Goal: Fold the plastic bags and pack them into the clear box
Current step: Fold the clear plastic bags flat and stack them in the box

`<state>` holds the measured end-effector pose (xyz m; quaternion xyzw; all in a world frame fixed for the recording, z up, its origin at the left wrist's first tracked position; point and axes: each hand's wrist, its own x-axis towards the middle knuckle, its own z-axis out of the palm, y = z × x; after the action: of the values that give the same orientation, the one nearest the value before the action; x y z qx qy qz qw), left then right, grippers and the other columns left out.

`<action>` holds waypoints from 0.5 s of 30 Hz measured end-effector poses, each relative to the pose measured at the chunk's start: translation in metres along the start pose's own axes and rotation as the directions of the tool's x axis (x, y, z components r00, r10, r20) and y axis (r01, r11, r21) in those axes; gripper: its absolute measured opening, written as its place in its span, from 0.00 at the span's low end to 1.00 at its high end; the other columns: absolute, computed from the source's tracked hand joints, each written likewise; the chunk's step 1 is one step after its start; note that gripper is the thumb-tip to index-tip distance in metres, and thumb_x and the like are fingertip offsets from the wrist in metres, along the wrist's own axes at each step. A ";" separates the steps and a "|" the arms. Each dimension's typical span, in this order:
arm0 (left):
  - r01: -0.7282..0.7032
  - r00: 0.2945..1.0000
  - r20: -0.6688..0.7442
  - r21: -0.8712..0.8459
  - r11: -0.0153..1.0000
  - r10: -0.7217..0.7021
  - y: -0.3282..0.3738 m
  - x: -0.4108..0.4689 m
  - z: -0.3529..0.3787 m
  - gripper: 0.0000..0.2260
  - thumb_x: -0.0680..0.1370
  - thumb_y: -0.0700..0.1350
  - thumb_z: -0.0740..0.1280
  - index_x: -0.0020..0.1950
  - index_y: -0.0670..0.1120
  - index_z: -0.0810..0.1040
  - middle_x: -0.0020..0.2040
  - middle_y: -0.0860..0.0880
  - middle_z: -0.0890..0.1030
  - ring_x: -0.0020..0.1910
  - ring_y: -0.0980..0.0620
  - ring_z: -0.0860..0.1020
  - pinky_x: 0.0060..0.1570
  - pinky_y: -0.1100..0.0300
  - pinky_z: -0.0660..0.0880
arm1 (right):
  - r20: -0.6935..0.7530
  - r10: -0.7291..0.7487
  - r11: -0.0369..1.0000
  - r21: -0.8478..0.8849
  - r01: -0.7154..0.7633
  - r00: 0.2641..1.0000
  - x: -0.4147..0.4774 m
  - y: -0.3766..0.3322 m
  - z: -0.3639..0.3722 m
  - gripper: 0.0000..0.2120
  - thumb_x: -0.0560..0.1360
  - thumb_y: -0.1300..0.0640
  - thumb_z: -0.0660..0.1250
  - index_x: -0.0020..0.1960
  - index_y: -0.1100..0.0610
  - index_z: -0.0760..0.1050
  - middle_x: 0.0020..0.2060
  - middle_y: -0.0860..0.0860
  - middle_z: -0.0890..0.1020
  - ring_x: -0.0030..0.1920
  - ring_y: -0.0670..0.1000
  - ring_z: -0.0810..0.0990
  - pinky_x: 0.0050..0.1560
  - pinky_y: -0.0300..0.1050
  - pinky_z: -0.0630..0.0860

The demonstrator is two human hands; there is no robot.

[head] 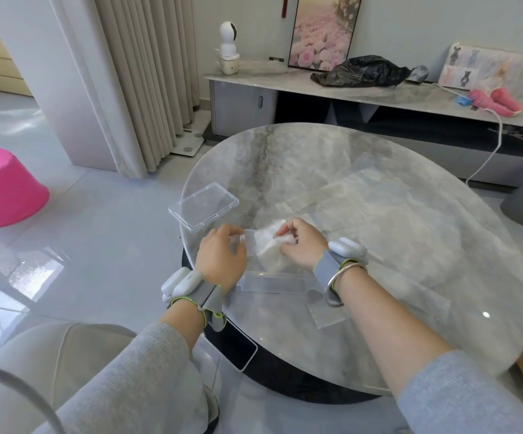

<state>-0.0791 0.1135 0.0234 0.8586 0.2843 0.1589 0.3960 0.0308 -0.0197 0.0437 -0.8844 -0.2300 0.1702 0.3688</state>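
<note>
Clear film on grey marble is hard to read: the plastic bag shows only as a pale crumpled sheet. The left hand and right hand pinch its ends with curled fingers, just above the clear box at the near edge of the table. A lid lies to the left. Faint flat bags lie beyond.

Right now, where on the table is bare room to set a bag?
Bare: the far table beyond the lid. Crowded: left hand and right hand hold a bag by the box; flat bags cover the right side.
</note>
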 end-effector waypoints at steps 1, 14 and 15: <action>-0.012 0.999 -0.031 -0.060 0.998 0.010 0.006 0.002 -0.003 0.10 0.79 0.43 0.63 0.59 0.48 0.77 0.60 0.51 0.79 0.55 0.50 0.77 0.56 0.52 0.74 | 0.005 -0.047 0.999 0.000 0.047 0.999 -0.002 0.000 -0.005 0.11 0.70 0.62 0.65 0.46 0.48 0.72 0.47 0.49 0.80 0.36 0.47 0.73 0.41 0.41 0.68; 0.040 0.957 0.284 -0.344 0.938 0.063 0.012 0.005 -0.002 0.23 0.76 0.54 0.71 0.68 0.49 0.72 0.43 0.53 0.86 0.47 0.52 0.82 0.52 0.53 0.77 | 0.063 -0.209 0.971 0.128 0.199 0.976 -0.004 0.001 -0.019 0.15 0.69 0.64 0.64 0.46 0.45 0.69 0.42 0.43 0.81 0.46 0.53 0.79 0.50 0.53 0.75; 0.054 0.964 0.264 -0.354 0.934 0.045 0.012 0.006 -0.002 0.21 0.75 0.54 0.72 0.66 0.49 0.75 0.42 0.52 0.86 0.45 0.50 0.83 0.52 0.52 0.78 | 0.064 -0.207 0.971 0.132 0.197 0.976 -0.004 0.002 -0.018 0.15 0.69 0.63 0.64 0.47 0.45 0.69 0.41 0.42 0.81 0.44 0.54 0.79 0.48 0.53 0.75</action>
<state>-0.0709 0.1115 0.0342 0.7848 0.1966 0.0898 0.5808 0.0368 -0.0339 0.0547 -0.8242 -0.3219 0.1798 0.4299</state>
